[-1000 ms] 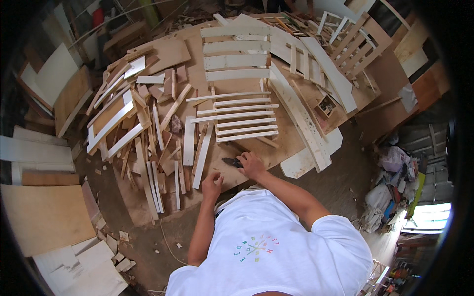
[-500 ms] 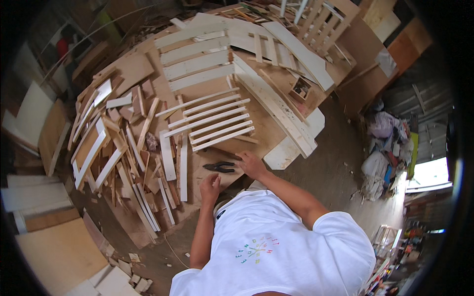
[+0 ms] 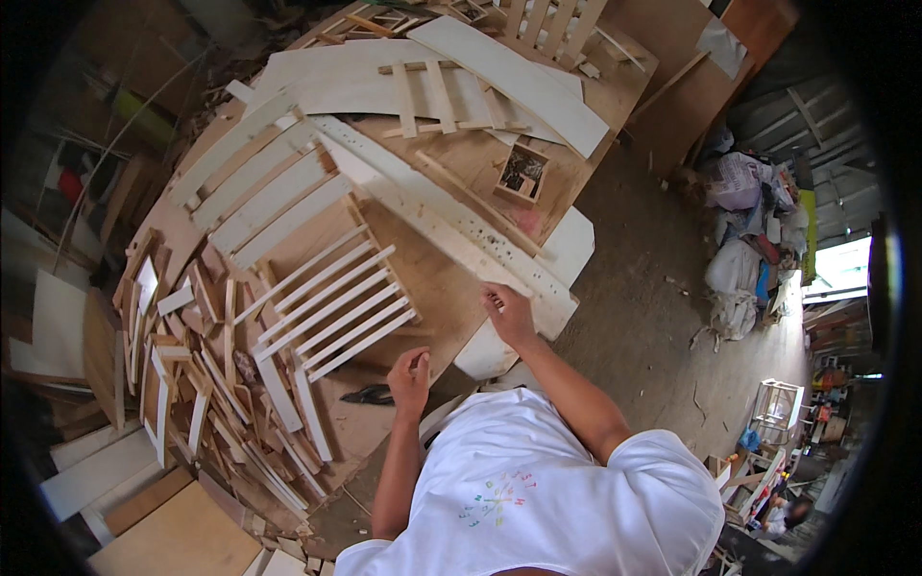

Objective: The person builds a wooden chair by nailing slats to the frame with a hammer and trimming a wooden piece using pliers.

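My left hand [image 3: 410, 380] is raised at the table's near edge, its fingers curled in toward the thumb; whether anything small is pinched there I cannot make out. Just left of it lies a pair of dark-handled pliers [image 3: 370, 395], partly hidden by that hand. My right hand [image 3: 509, 313] reaches out beside the near end of a long pale board [image 3: 451, 230], fingers bent and slightly apart, with nothing seen in them. Beyond my left hand rests a slatted wooden frame [image 3: 338, 309] of white strips across two rails. A small wooden box [image 3: 521, 173] with dark small contents stands past the long board.
Loose wood strips [image 3: 216, 384] are heaped on the left of the table. Wide white slats [image 3: 279, 197] lie at the far left, and a white panel [image 3: 519, 82] at the back. Stuffed bags [image 3: 738, 240] sit on the floor at the right.
My view has turned to the right, so the table swings left in it. My right hand has moved away from beside the pliers to the long board. The left hand stays raised and curled.
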Motion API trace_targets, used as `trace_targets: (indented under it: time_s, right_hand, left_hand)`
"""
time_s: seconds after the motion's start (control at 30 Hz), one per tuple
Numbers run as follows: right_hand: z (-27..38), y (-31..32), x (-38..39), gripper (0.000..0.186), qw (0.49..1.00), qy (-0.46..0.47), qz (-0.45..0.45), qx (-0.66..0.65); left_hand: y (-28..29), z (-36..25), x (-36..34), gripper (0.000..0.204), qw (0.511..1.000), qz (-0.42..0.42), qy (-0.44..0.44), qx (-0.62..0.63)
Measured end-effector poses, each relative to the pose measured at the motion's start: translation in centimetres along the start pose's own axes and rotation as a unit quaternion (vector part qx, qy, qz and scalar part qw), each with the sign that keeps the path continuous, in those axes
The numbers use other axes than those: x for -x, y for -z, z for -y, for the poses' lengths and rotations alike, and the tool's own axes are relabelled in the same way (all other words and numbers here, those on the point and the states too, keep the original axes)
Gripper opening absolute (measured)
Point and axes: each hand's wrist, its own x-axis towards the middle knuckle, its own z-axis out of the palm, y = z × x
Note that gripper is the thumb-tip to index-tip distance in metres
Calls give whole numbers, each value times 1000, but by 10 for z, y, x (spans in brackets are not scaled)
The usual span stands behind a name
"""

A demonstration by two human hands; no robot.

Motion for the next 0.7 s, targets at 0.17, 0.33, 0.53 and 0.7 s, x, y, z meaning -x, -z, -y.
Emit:
trace_targets:
  time_s: [0.17, 0.33, 0.53, 0.7]
  right_hand:
    - [-39, 69, -80, 40, 982, -8, -68, 175]
    - [-62, 96, -142, 44, 974, -13, 14, 224]
    - [-75, 92, -163, 40, 980, -8, 63, 189]
    - [-32, 115, -150, 40, 990, -106, 98, -4]
  left_hand:
    - [-85, -50, -55, 17, 999, 38, 17, 16]
    - [-155, -80, -93, 20, 996, 36, 42, 73]
    - [-194, -90, -114, 20, 998, 51, 15, 36]
    - [-193, -86, -115, 22, 987, 31, 104, 114]
